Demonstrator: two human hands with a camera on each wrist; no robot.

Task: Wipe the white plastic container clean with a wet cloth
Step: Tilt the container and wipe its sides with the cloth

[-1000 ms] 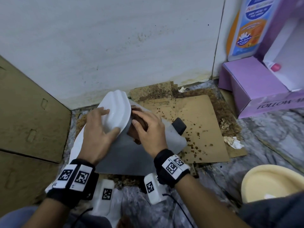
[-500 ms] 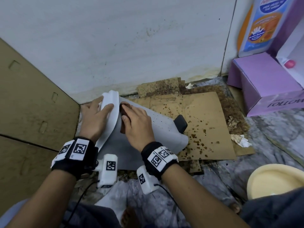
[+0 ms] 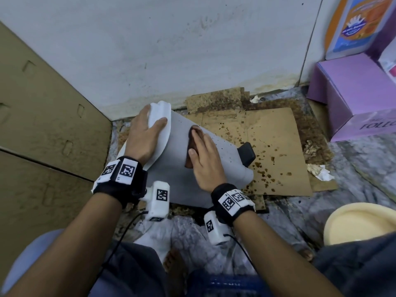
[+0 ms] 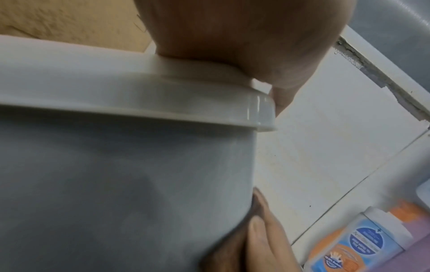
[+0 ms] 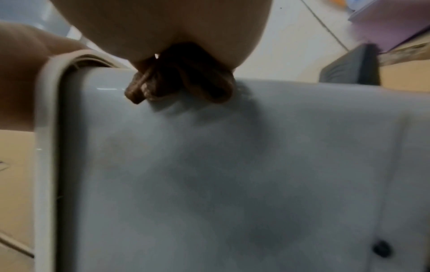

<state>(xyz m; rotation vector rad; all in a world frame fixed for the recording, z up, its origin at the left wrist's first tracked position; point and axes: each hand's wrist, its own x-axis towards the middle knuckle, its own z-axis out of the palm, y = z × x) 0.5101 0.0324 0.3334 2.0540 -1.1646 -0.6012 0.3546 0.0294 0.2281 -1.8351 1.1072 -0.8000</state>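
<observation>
Sideways lies the white plastic container (image 3: 175, 176); left hand (image 3: 145, 136) grips its rim; right hand (image 3: 206, 161) presses brown cloth (image 3: 190, 142) flat-fingered against it.

cloth (image 5: 181, 79): mostly hidden under right hand (image 3: 205, 159); only folds show | left hand (image 3: 143, 136): fingers partly hidden behind lid (image 3: 159, 109) | bottle (image 4: 358, 244), right of both hands: label blurred; cut by edge

I am looking down at floor level into what seems a household utility corner, where a grey marbled floor (image 3: 364, 168) meets a white tiled wall (image 3: 192, 50) with grimy, yellowed grout. Stained, flattened cardboard (image 3: 278, 133) covers the floor. A plastic bottle (image 3: 355, 24) with a blue and orange label stands behind a purple box (image 3: 353, 88), and a cream plastic basin (image 3: 360, 224) sits nearby.
</observation>
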